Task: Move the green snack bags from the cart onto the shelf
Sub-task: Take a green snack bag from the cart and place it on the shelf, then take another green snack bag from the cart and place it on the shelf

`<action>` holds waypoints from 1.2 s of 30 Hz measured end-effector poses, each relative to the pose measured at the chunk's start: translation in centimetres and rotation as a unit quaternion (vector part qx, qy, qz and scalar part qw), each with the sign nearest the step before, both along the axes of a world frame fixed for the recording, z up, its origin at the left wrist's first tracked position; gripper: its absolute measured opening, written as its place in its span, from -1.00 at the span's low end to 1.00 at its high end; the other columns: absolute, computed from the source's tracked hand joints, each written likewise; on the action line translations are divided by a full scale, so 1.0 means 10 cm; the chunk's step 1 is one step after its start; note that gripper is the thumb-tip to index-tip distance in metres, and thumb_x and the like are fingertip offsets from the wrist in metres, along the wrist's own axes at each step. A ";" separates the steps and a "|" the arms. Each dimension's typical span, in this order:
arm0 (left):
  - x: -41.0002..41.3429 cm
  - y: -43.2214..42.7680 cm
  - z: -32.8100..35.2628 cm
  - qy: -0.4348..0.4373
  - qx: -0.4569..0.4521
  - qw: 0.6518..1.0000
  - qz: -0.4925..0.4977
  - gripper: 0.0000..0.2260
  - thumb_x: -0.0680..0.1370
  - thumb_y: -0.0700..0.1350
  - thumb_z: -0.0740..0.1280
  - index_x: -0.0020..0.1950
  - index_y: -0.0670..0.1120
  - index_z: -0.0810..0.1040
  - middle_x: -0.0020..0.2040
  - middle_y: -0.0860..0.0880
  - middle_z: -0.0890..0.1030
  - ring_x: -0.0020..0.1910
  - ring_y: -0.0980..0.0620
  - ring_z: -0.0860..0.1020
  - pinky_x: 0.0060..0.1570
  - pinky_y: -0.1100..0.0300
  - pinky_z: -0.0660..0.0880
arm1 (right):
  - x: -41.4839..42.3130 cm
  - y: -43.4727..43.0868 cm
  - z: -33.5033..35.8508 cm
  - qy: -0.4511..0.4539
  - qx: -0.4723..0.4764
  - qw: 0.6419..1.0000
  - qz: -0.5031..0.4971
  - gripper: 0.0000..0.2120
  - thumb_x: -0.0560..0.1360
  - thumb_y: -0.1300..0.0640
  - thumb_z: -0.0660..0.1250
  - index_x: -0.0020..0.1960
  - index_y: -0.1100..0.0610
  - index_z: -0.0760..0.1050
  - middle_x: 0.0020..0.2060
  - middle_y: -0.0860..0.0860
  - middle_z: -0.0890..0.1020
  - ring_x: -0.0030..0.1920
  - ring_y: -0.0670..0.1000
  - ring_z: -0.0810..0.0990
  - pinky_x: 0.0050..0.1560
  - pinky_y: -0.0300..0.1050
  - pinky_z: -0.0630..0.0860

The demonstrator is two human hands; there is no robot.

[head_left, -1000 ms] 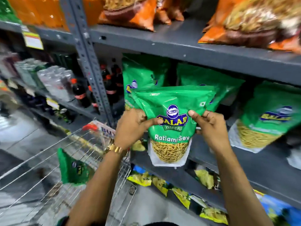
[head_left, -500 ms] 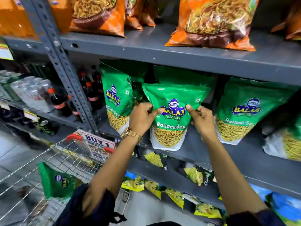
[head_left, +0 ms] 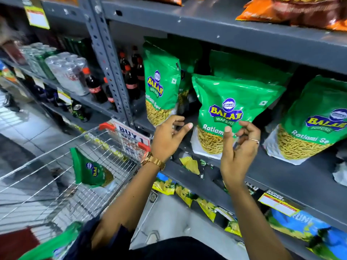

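1. A green Ratlami Sev bag [head_left: 231,111] stands upright on the grey shelf [head_left: 293,177], between two matching bags: the left bag [head_left: 161,85] and the right bag [head_left: 317,121]
2. The left hand [head_left: 169,139] hovers just in front of the shelf edge, grip spread and empty, fingers apart from the bag
3. The right hand [head_left: 240,145] is loosely curled, grip empty; its thumb overlaps the bag's lower front in view, and whether it touches I cannot tell
4. Another green bag [head_left: 90,169] leans inside the wire cart [head_left: 56,166], and a further green one [head_left: 54,244] shows at the bottom left, so more remain to move
5. These pouches look light, soft and crinkly, with a glossy film that may slip; the contents seem brittle
6. Best taken at both side edges near the middle, without squeezing
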State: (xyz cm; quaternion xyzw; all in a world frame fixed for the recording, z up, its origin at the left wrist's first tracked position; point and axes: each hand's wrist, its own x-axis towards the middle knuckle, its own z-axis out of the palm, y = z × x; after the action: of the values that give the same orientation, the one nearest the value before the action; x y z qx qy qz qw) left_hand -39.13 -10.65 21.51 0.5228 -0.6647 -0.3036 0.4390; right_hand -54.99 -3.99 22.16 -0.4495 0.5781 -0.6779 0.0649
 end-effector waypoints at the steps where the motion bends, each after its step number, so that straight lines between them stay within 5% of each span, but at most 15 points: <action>1: 0.07 0.04 -0.04 0.006 -0.001 1.000 0.010 -0.68 0.54 0.05 0.41 0.19 -0.12 0.62 -0.01 0.01 0.71 -0.12 0.09 0.67 -0.10 0.24 0.60 | 0.12 0.00 0.00 0.009 0.008 0.999 0.034 -0.81 0.55 0.01 0.29 0.15 -0.07 0.39 -0.15 0.08 0.44 -0.12 0.19 0.46 -0.07 0.20 0.46; 5: 0.47 0.26 -0.27 0.027 0.001 0.997 0.066 -0.77 0.55 -0.01 0.41 0.11 -0.12 0.64 -0.10 -0.01 0.71 -0.21 0.16 0.65 -0.22 0.29 0.60 | 0.62 -0.04 -0.09 0.061 0.070 0.979 0.181 -0.81 0.55 0.05 0.30 0.05 -0.23 0.40 -0.12 0.13 0.56 -0.12 0.16 0.55 -0.06 0.15 0.54; 12: 1.67 0.77 -0.66 0.069 0.041 0.958 0.274 -0.98 0.54 -0.02 0.40 -0.04 0.08 0.62 -0.24 0.17 0.66 -0.28 0.30 0.63 -0.22 0.31 0.61 | 1.53 -0.30 -0.54 0.102 0.202 0.883 0.411 -0.85 0.55 0.12 0.30 0.09 0.12 0.52 -0.10 0.05 0.65 -0.13 0.00 0.62 -0.08 -0.14 0.55; 14: 1.98 0.94 -0.83 0.111 0.083 0.934 0.330 -0.95 0.55 -0.13 0.41 -0.06 0.01 0.58 -0.26 0.08 0.63 -0.30 0.27 0.60 -0.21 0.27 0.57 | 1.82 -0.45 -0.69 0.118 0.239 0.844 0.465 -0.85 0.55 0.21 0.32 0.11 0.19 0.52 -0.11 0.02 0.61 -0.18 -0.12 0.57 -0.12 -0.29 0.49; 16: 2.25 1.07 -1.05 0.160 0.161 0.903 0.364 -0.95 0.57 -0.21 0.38 -0.04 -0.11 0.52 -0.20 -0.11 0.60 -0.27 0.00 0.57 -0.18 0.11 0.54 | 2.15 -0.65 -0.85 0.131 0.288 0.801 0.509 -0.84 0.53 0.29 0.32 0.11 0.23 0.52 -0.14 0.01 0.59 -0.20 -0.12 0.53 -0.10 -0.28 0.47; 20: 2.51 1.14 -1.48 0.315 0.362 0.799 0.362 -0.94 0.60 -0.23 0.32 0.00 -0.17 0.44 -0.20 -0.16 0.56 -0.44 -0.03 0.51 -0.45 0.23 0.54 | 2.76 -1.14 -1.21 0.170 0.387 0.717 0.554 -0.80 0.52 0.38 0.30 0.14 0.36 0.47 -0.11 0.10 0.53 -0.19 -0.08 0.50 -0.08 -0.30 0.43; 24: 2.63 0.87 -1.89 0.351 0.468 0.735 0.342 -0.82 0.53 -0.18 0.43 0.03 -0.17 0.47 0.11 -0.22 0.49 -0.12 -0.13 0.53 -0.05 -0.02 0.60 | 3.21 -1.62 -1.54 0.272 0.470 0.613 0.574 -0.73 0.55 0.34 0.26 0.24 0.37 0.44 0.02 0.21 0.54 0.07 0.12 0.51 0.13 -0.09 0.39; 27: 2.74 0.60 -2.13 0.398 0.465 0.706 0.356 -0.57 0.50 -0.10 0.46 0.28 -0.21 0.40 0.09 -0.14 0.49 -0.05 -0.11 0.50 -0.14 0.07 0.55 | 3.41 -1.85 -1.72 0.340 0.514 0.557 0.558 -0.68 0.59 0.26 0.24 0.32 0.33 0.40 0.29 0.27 0.51 0.28 0.21 0.50 0.21 -0.05 0.40; 31: 2.83 0.30 -2.46 0.369 0.442 0.717 0.394 -0.31 0.47 -0.11 0.50 0.49 -0.16 0.22 0.31 -0.18 0.50 0.11 -0.17 0.52 -0.15 0.10 0.52 | 3.59 -2.05 -1.97 0.398 0.538 0.516 0.535 -0.61 0.60 0.21 0.22 0.40 0.28 0.33 0.37 0.28 0.43 0.29 0.19 0.47 0.26 0.00 0.41; 33: 2.84 0.19 -2.59 0.336 0.426 0.726 0.422 -0.26 0.46 -0.13 0.51 0.54 -0.16 0.20 0.36 -0.25 0.51 0.23 -0.26 0.55 0.04 -0.10 0.60 | 3.68 -2.11 -2.11 0.425 0.528 0.498 0.541 -0.55 0.59 0.19 0.26 0.43 0.29 0.30 0.41 0.28 0.40 0.29 0.13 0.45 0.28 -0.06 0.40; 36: 2.78 0.06 -2.72 0.330 0.417 0.697 0.480 -0.22 0.46 -0.10 0.52 0.58 -0.11 0.19 0.34 -0.30 0.54 0.29 -0.37 0.53 0.25 -0.30 0.50 | 3.80 -2.18 -2.30 0.437 0.511 0.498 0.547 -0.43 0.55 0.16 0.33 0.50 0.22 0.24 0.48 0.23 0.33 0.41 0.20 0.38 0.39 -0.01 0.37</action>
State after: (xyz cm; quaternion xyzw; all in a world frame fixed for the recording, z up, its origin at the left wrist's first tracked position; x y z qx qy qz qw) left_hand -11.29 -10.03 -5.65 0.7669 0.0590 -0.4508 0.4530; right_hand -17.02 -25.81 -0.80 -0.8034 0.4170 0.1903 0.3802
